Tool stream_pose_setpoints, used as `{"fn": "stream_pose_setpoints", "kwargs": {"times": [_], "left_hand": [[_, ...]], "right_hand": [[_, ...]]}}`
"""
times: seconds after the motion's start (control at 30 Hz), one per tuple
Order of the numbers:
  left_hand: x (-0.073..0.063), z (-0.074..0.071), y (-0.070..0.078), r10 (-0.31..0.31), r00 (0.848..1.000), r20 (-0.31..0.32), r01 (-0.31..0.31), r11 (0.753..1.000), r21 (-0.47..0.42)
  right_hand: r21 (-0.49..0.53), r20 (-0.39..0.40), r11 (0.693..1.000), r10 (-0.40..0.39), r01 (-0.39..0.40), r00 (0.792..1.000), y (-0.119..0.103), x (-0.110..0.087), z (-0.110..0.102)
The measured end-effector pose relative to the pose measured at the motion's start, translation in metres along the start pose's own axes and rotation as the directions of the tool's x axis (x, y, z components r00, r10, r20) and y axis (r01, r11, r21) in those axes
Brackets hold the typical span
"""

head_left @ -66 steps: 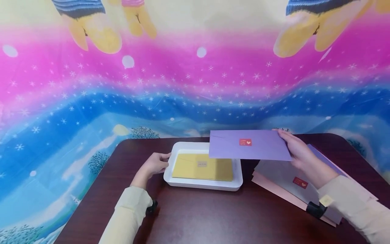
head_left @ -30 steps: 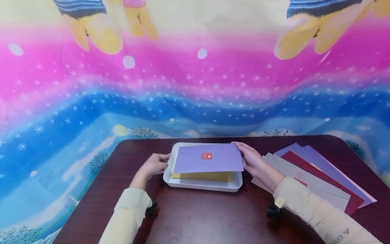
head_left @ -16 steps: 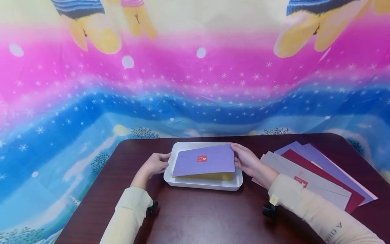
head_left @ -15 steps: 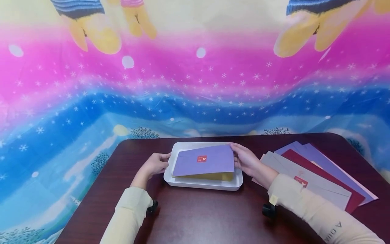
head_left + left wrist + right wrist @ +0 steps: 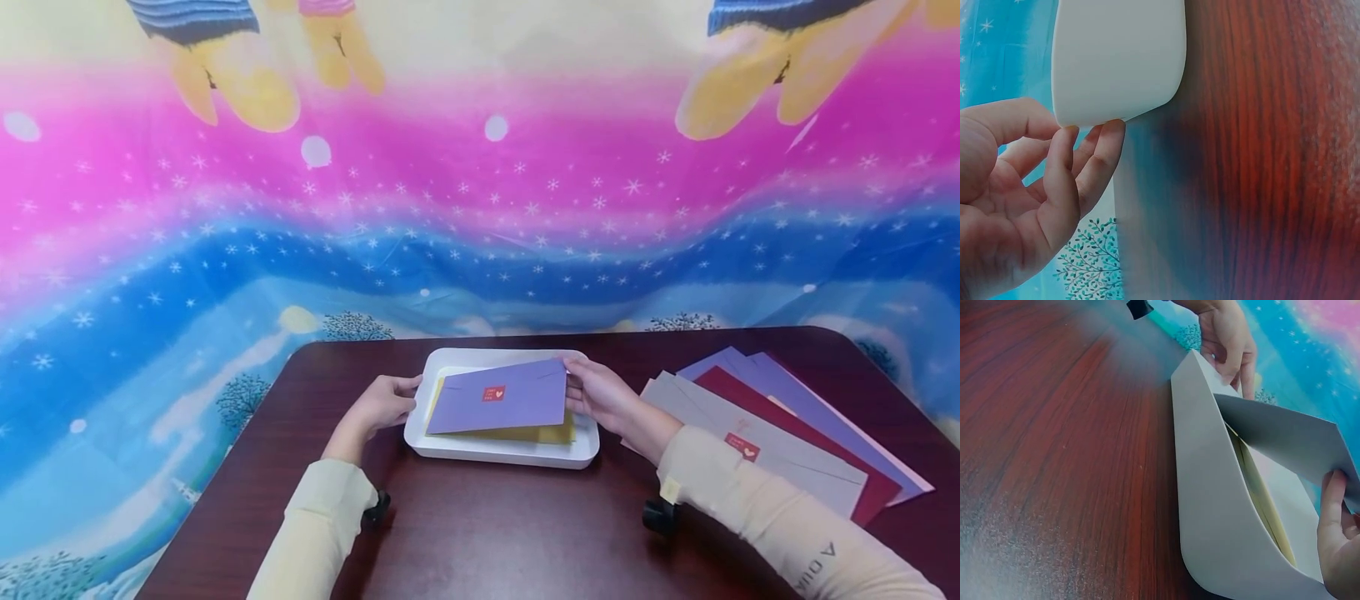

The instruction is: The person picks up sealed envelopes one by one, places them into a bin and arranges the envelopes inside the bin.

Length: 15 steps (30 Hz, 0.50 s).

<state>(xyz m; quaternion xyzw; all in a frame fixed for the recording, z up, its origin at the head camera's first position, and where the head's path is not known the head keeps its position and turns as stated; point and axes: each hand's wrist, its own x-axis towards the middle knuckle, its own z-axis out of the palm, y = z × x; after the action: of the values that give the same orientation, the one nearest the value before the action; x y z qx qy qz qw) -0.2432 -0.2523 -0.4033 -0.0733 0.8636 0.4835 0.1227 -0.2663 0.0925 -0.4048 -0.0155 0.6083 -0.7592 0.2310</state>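
A purple envelope (image 5: 517, 396) with a red heart sticker slants over the white tray (image 5: 501, 457), its left end low and its right end raised. My right hand (image 5: 602, 393) pinches that raised end; in the right wrist view the envelope's underside shows, with the fingers (image 5: 1334, 500) at its edge. Beneath it, a yellow envelope (image 5: 528, 434) lies in the tray, mostly covered. At the tray's left end, my left hand (image 5: 381, 403) holds the rim, thumb and fingertips against the wall in the left wrist view.
To the right lies a fanned pile with a grey envelope (image 5: 690, 412) on top, a dark red envelope (image 5: 879, 493) and a purple envelope (image 5: 840, 442) under it. The dark wooden table (image 5: 510, 533) ends at a printed backdrop (image 5: 480, 250).
My right hand has brought the purple envelope leftward from over the pile and lowered it above the tray. Lately it slid slightly further left. My left hand has stayed at the tray.
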Motion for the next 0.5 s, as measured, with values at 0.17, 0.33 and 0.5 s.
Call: {"fn": "stream_pose_setpoints", "kwargs": {"times": [0.17, 0.33, 0.5], "left_hand": [[0.001, 0.001, 0.002, 0.011, 1.000, 0.005, -0.011, 1.000, 0.002], [0.001, 0.001, 0.003, 0.012, 1.000, 0.003, -0.012, 1.000, 0.019], [-0.001, 0.001, 0.001, 0.005, 1.000, -0.011, -0.005, 1.000, 0.017]], "right_hand": [[-0.032, 0.018, 0.999, 0.019, -0.019, 1.000, -0.002, -0.004, -0.003], [-0.084, 0.072, 0.996, 0.033, -0.027, 0.997, -0.005, -0.008, -0.009], [-0.106, 0.121, 0.993, 0.060, -0.047, 0.991, -0.009, -0.014, -0.010]]}}
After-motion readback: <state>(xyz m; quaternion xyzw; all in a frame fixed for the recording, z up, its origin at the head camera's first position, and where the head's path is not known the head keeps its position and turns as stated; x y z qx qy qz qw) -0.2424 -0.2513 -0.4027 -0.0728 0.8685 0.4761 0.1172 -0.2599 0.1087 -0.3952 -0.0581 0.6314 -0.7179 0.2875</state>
